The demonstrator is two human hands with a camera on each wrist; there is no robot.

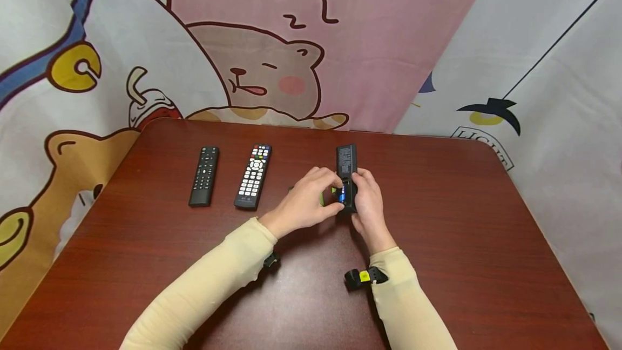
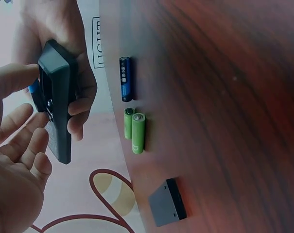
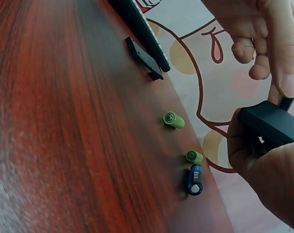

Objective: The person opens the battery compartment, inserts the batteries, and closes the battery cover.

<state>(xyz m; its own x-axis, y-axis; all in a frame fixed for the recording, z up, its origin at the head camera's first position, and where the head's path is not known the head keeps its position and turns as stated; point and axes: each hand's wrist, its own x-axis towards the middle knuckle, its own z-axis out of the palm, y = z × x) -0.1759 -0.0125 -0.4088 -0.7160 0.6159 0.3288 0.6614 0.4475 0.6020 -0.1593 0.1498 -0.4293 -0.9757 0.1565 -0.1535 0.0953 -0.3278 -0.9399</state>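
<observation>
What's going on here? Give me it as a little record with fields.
Right hand: grips a remote, back showing
Left hand: thumb and fingers at a blue battery in the remote's open back
Loose: two green batteries, second blue battery, black cover
Other remotes: dark-buttoned remote, white-buttoned remote, both face up
Surface: reddish-brown table

Curtained booth, cartoon cloth backdrop [image 1: 389,26], brown table [image 1: 447,215]
</observation>
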